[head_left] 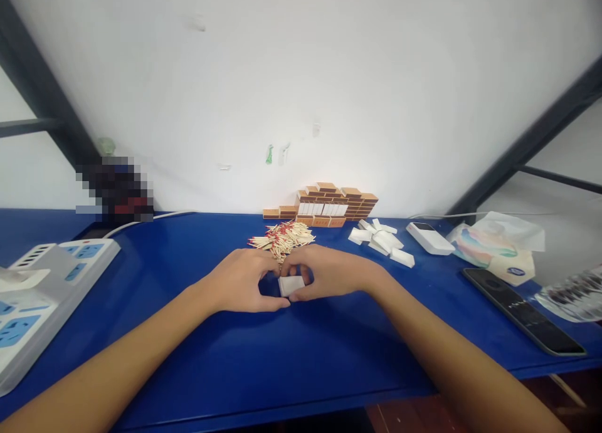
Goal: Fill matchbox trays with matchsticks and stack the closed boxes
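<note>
A small white matchbox tray is in my right hand, whose fingers and thumb close around its right end. Curved toward the tray from the other side is my left hand. Its thumb and fingers are apart; the thumb tip lies by the tray's near edge, and I cannot tell whether it touches. The left fingertips are partly hidden beside the right hand. Just beyond both hands lies a loose pile of red-tipped matches.
Brown matchboxes are stacked against the wall. Right of them lie several white trays, a white device, a tissue pack, a phone and a clear bottle. A power strip stands left on the blue table.
</note>
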`<state>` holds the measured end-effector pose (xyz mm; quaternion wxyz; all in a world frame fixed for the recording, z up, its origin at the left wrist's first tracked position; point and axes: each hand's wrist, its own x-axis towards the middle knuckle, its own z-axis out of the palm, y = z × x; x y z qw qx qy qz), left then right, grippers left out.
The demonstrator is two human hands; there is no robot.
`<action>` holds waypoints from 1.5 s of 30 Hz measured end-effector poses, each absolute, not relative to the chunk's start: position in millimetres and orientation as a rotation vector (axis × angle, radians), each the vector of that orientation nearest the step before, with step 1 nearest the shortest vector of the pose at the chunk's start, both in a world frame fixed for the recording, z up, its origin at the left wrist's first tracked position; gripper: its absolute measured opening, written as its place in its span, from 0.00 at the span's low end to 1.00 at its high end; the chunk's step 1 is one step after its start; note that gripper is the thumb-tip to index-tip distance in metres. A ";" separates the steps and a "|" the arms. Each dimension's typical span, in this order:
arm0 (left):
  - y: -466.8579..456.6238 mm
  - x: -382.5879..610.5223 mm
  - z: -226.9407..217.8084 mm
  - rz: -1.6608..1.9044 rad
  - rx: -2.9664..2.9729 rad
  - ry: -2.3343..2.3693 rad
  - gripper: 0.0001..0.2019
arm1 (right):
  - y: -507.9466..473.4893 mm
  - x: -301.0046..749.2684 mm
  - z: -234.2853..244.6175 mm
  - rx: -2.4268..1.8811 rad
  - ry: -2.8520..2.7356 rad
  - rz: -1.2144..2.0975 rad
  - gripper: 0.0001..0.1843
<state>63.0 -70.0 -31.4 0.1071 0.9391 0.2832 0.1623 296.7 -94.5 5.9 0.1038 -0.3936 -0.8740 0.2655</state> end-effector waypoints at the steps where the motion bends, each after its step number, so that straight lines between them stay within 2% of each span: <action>1: -69.8 63.6 -32.6 0.457 2.775 0.848 0.18 | -91.8 298.2 -0.1 -1.168 -2.525 0.816 0.13; 4: -68.7 65.4 -36.3 0.432 2.780 0.874 0.18 | -82.5 305.1 -19.8 -1.339 -2.263 0.719 0.08; 7: -68.8 65.8 -37.4 0.422 2.768 0.888 0.18 | -74.7 304.2 -34.7 -1.512 -2.085 0.556 0.14; 14: -63.4 59.2 -29.0 0.451 2.784 0.936 0.23 | -76.1 289.2 -44.0 -1.560 -2.143 0.396 0.07; 18: -67.1 63.7 -32.6 0.451 2.756 0.934 0.24 | -76.5 287.8 -43.5 -1.579 -2.165 0.416 0.05; 24: -71.6 72.1 -44.1 0.382 2.745 0.917 0.17 | -76.3 289.0 -36.2 -1.671 -2.224 0.403 0.07; 29: -67.1 69.3 -41.8 0.404 2.720 0.943 0.17 | -77.5 309.1 -33.1 -1.672 -2.315 0.323 0.07; 36: -64.2 67.1 -41.3 0.416 2.715 0.945 0.17 | -70.0 336.2 -33.1 -1.580 -2.416 0.461 0.06; 42: -61.4 66.2 -39.1 0.410 2.716 0.921 0.16 | -87.9 326.0 -21.7 -1.371 -2.467 0.723 0.03; 45: -61.8 67.1 -37.2 0.395 2.710 0.892 0.16 | -98.2 315.5 -20.8 -1.294 -2.559 0.655 0.02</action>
